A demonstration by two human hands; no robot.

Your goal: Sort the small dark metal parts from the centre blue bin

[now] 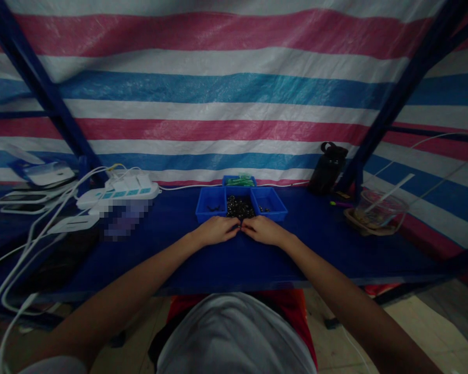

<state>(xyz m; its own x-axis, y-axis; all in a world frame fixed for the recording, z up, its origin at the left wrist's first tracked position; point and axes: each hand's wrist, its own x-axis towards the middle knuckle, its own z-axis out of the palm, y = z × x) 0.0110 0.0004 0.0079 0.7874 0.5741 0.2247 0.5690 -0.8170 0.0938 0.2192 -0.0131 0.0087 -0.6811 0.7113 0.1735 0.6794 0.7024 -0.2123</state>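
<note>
Both my hands rest on the blue table [179, 259] just in front of three blue trays. My left hand [215, 230] and my right hand [263, 230] meet fingertip to fingertip, fingers curled and pinched around something too small to make out. The middle tray [239, 206] holds a heap of small dark parts. The left tray [211, 205] and the right tray [269, 203] hold only a few dark pieces. A fourth blue tray [239, 181] with green items stands behind them.
White power strips [119, 192] with plugs and trailing cables lie at the left, beside stacked devices [35, 195]. A black bottle [328, 168] stands at the back right, a clear bowl [380, 210] with a stick further right. A striped tarp hangs behind.
</note>
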